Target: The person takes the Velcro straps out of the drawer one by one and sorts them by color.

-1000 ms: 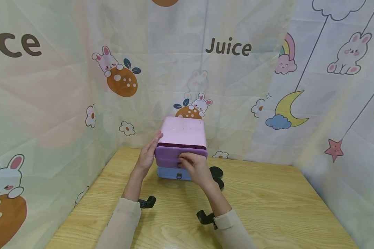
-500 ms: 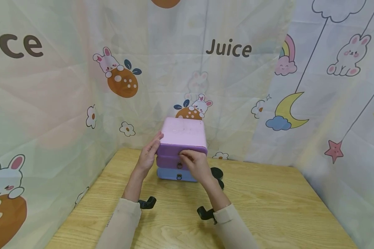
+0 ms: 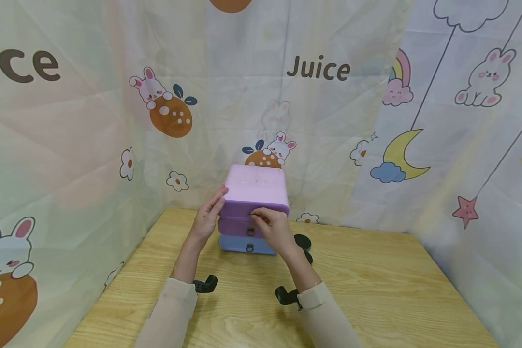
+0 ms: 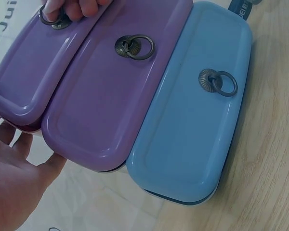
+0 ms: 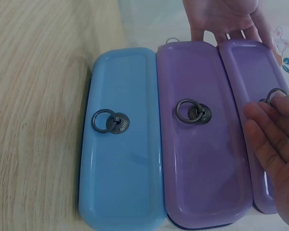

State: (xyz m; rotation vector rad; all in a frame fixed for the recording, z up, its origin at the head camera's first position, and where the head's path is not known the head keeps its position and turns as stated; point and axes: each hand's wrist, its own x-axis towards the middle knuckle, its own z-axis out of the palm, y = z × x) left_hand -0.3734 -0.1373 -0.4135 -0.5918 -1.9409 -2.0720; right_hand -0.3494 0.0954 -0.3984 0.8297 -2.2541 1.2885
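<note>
A small drawer cabinet [image 3: 257,184] with a pink top stands at the table's far side. Its front has a purple top drawer [image 3: 235,209], a purple middle drawer [image 4: 106,91] and a blue bottom drawer [image 5: 123,168], each with a bronze-coloured ring pull. My right hand [image 3: 275,229] pinches the top drawer's ring pull [image 5: 278,89], its fingertips partly hiding the ring. Against the cabinet's left side rests my left hand [image 3: 206,220], fingers extended along it near the upper edge. The top drawer's front sits right under the edge of the pink top.
Black round objects [image 3: 302,241] lie just right of the cabinet, partly behind my right forearm. Below both hands runs the wooden table [image 3: 243,309]. A printed fabric backdrop [image 3: 322,121] hangs close behind the cabinet and along both sides.
The top drawer has slid inward, and the dark gap under the pink top is gone. My right hand moved slightly away from me with the ring pull; my left hand stayed against the side.
</note>
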